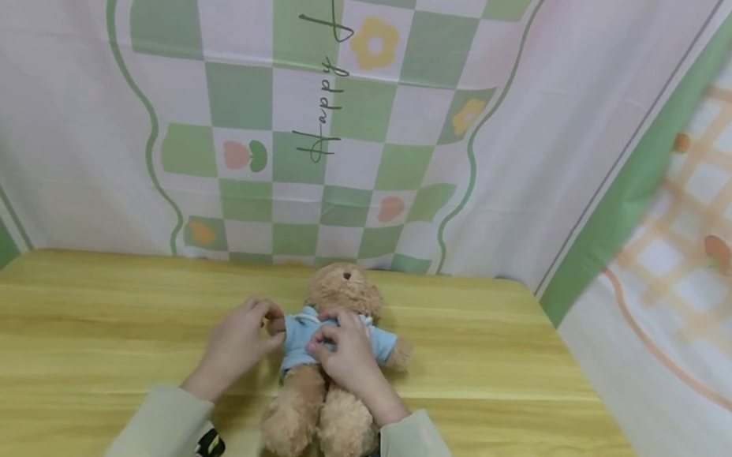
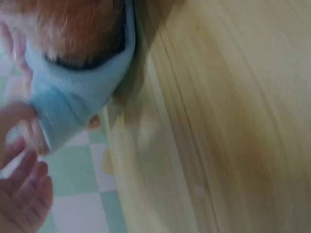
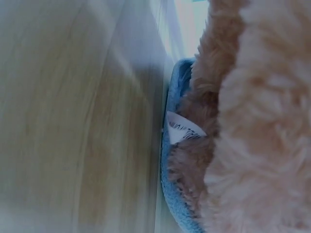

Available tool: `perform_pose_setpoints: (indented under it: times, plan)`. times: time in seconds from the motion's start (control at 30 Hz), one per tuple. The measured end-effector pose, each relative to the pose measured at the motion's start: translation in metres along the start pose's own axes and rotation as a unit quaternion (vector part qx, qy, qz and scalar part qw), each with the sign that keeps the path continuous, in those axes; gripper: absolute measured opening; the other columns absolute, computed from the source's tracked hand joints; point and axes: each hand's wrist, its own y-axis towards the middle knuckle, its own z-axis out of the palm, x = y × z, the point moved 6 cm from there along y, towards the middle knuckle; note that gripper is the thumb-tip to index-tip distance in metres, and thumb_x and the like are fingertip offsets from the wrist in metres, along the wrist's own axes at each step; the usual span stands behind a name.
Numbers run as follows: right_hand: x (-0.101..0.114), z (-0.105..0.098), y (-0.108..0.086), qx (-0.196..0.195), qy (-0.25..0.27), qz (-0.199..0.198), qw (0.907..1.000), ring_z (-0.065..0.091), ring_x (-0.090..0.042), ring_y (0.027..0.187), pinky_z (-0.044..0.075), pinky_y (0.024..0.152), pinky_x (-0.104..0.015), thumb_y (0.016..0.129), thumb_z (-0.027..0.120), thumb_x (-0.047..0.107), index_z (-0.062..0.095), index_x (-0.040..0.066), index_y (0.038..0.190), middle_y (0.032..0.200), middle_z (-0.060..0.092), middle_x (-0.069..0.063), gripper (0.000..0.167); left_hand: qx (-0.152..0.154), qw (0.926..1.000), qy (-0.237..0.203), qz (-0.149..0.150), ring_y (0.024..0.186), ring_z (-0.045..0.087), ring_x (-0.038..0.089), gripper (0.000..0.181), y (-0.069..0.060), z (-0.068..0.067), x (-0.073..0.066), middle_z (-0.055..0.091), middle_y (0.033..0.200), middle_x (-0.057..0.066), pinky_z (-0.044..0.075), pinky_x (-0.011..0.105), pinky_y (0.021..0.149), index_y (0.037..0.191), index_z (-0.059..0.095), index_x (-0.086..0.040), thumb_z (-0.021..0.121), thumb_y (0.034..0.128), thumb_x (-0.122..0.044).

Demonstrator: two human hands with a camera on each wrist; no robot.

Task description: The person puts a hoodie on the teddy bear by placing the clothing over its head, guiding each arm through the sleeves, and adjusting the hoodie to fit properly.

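A light-brown teddy bear (image 1: 345, 297) lies on its back on the wooden table, head towards the far edge. It wears a blue shirt (image 1: 299, 342) with a pale collar. My left hand (image 1: 238, 343) pinches the bear's arm at the left, by the sleeve end; the left wrist view shows the paw (image 2: 36, 138) between thumb and fingers. Over the bear's chest, my right hand (image 1: 349, 355) has its fingers curled, thumb and forefinger pinching the shirt front. Furry legs (image 3: 267, 121) fill the right wrist view, beside a white tag (image 3: 182, 128) under the shirt hem.
The yellowish wooden table (image 1: 488, 408) extends on both sides of the bear. Behind it hangs a green-and-white checked curtain (image 1: 299, 106) with printed lettering. An orange-checked cloth (image 1: 731, 238) hangs at the right.
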Motion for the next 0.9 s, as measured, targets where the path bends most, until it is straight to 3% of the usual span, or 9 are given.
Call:
perform_pose_setpoints:
  times: [0.2, 0.4, 0.53, 0.67, 0.9]
  plan:
    - [0.002, 0.002, 0.003, -0.007, 0.011, 0.009, 0.9999, 0.052, -0.032, 0.115, 0.036, 0.100, -0.056, 0.096, 0.056, 0.020, 0.071, 0.009, 0.097, 0.120, 0.059, -0.012, 0.019, -0.004, 0.9998, 0.017, -0.003, 0.074, 0.061, 0.019, 0.021, -0.004, 0.006, -0.004, 0.062, 0.086, 0.007, 0.051, 0.034, 0.063, 0.093, 0.062, -0.006, 0.076, 0.0796, -0.013]
    - [-0.003, -0.003, 0.009, -0.012, -0.005, 0.057, 0.9983, 0.058, -0.030, 0.104, 0.049, 0.086, -0.046, 0.094, 0.061, 0.024, 0.060, 0.005, 0.124, 0.117, 0.058, -0.014, 0.035, -0.018, 0.9990, -0.021, -0.035, 0.073, 0.063, 0.019, 0.010, -0.004, 0.010, 0.001, 0.066, 0.081, 0.007, 0.053, 0.034, 0.065, 0.088, 0.062, -0.002, 0.070, 0.0831, -0.006]
    - [-0.005, -0.005, 0.012, -0.013, -0.055, 0.095, 0.9939, 0.055, -0.029, 0.100, 0.047, 0.084, -0.043, 0.092, 0.063, 0.031, 0.064, 0.006, 0.113, 0.108, 0.057, -0.013, 0.033, -0.033, 0.9985, -0.033, -0.029, 0.072, 0.065, 0.018, 0.002, -0.003, 0.009, 0.003, 0.069, 0.080, 0.009, 0.053, 0.033, 0.064, 0.086, 0.066, -0.002, 0.066, 0.0854, -0.004]
    - [-0.005, -0.005, 0.014, 0.001, -0.080, 0.113, 0.9903, 0.051, -0.025, 0.090, 0.041, 0.076, -0.038, 0.092, 0.063, 0.029, 0.062, 0.011, 0.095, 0.099, 0.053, -0.009, 0.018, -0.026, 0.9963, -0.062, -0.055, 0.072, 0.065, 0.018, 0.007, -0.001, 0.007, 0.010, 0.071, 0.082, 0.009, 0.052, 0.032, 0.062, 0.085, 0.069, -0.003, 0.063, 0.0882, -0.004]
    - [-0.005, -0.008, 0.022, 0.014, -0.062, 0.059, 0.9962, 0.062, -0.024, 0.090, 0.051, 0.079, -0.036, 0.090, 0.065, 0.018, 0.065, 0.008, 0.092, 0.095, 0.064, -0.008, 0.010, -0.014, 0.9876, -0.106, -0.116, 0.067, 0.060, 0.015, 0.008, 0.002, 0.002, 0.026, 0.071, 0.080, 0.010, 0.048, 0.027, 0.059, 0.082, 0.069, -0.003, 0.062, 0.0859, -0.005]
